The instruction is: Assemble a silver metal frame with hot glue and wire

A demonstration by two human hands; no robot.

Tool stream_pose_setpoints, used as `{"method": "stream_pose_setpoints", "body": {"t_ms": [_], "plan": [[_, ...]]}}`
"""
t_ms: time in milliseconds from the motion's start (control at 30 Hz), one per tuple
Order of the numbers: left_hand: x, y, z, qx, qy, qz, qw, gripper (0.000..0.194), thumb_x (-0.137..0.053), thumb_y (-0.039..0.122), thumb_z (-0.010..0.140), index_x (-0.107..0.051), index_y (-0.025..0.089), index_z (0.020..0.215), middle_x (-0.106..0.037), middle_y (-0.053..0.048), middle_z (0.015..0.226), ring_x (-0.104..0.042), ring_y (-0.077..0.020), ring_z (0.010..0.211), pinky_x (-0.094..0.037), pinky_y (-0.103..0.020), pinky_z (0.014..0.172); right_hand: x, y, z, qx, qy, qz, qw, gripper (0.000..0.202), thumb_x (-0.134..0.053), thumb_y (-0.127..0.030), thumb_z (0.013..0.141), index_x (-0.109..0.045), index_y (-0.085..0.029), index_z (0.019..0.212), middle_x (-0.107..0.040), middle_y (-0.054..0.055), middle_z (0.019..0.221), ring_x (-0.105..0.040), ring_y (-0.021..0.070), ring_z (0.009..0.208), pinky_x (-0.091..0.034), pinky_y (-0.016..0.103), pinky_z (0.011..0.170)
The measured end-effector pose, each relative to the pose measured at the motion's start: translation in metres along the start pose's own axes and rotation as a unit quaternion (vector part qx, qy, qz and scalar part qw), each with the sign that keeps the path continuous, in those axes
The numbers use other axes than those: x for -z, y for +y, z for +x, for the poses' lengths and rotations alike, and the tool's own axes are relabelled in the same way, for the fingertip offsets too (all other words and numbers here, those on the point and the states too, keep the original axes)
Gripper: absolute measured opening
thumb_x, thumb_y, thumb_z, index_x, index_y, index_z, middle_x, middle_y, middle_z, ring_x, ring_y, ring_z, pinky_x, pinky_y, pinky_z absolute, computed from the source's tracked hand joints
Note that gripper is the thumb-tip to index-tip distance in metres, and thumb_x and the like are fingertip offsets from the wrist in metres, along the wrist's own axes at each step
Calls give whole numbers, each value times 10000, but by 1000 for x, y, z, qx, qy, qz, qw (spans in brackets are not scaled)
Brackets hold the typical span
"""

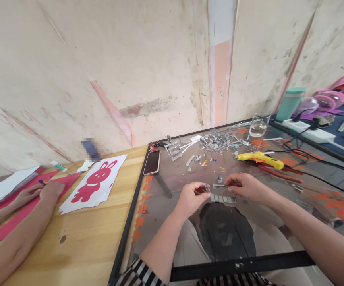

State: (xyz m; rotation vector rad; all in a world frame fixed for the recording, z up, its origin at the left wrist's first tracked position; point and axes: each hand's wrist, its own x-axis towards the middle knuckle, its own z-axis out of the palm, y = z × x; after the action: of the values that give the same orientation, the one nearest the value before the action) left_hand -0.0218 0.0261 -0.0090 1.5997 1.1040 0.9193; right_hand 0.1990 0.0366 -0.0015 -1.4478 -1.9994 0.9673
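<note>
Above a glass tabletop (190, 222), my left hand (191, 196) is closed, thumb and fingers pinching a small grey metal-looking piece (207, 186). Facing it, my right hand (243, 186) pinches one end of a thin silver strip (219, 186). The two held parts are close together; whether they touch is unclear. Just below them a row of flat silver segments (224, 199) lies on the glass. A small grey block (219, 179) sits slightly beyond the strip. Farther back is a pile of loose silver pieces (219, 142).
A yellow glue gun (259, 159) and red-handled pliers (279, 173) lie right, with black cables. Behind stand a water glass (259, 126) and a white power strip (307, 131). A phone (152, 162) lies left. On the wooden table, another person's hands (48, 190) work with red paper.
</note>
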Motion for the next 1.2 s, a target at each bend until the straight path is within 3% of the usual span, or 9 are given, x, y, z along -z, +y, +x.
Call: {"method": "stream_pose_setpoints", "body": {"t_ms": [133,367,533,700,800,900,1200], "plan": [[-1,-3,0,9,-5,0,1000,231,-636,215,653,-663,131,867,-647,-40,737,-544,-114,626,-431,-225,600,4,1,0,-13,-9,25,1000,144,-482,-222,664,-588,-184,753,-600,-18,572,-536,121,513,-392,222,467],[0,-1,-1,-4,-7,15,1000,225,-625,219,679,-660,137,885,-646,-43,757,-557,-120,647,-439,-226,602,12,6,3,-1,27,14,1000,102,-553,-265,644,-610,-190,683,-549,-32,561,-466,111,546,-348,231,515],[0,7,-4,-102,4,94,990,246,-583,213,730,-659,180,961,-620,-51,857,-567,-134,738,-449,-235,645,16,11,6,-14,49,36,998,152,-546,-305,665,-601,-183,737,-490,-47,530,-433,97,505,-330,221,481],[-12,11,-8,-187,9,226,956,398,-614,175,709,-579,238,1100,-646,-21,853,-534,-171,840,-436,-302,770,22,6,4,-32,74,55,995,206,-545,-354,677,-595,-177,767,-484,-47,518,-417,88,468,-310,218,444],[-20,13,-9,-225,11,276,934,300,-607,190,722,-600,207,1022,-643,-35,855,-528,-183,841,-422,-322,782,24,2,3,-36,83,62,994,221,-551,-372,677,-594,-173,765,-497,-41,526,-428,90,476,-308,217,441],[-24,13,-9,-242,1,317,917,161,-574,221,757,-639,198,903,-634,-53,848,-528,-185,813,-415,-324,750,24,1,3,-37,90,67,993,235,-561,-388,673,-594,-173,763,-504,-38,530,-435,93,483,-312,217,442],[-29,5,-3,-240,-9,330,913,200,-605,237,746,-651,217,940,-648,-44,870,-516,-189,855,-391,-333,770,23,2,4,-31,97,70,992,227,-573,-377,669,-597,-171,759,-508,-38,544,-435,93,503,-319,217,466]]}}
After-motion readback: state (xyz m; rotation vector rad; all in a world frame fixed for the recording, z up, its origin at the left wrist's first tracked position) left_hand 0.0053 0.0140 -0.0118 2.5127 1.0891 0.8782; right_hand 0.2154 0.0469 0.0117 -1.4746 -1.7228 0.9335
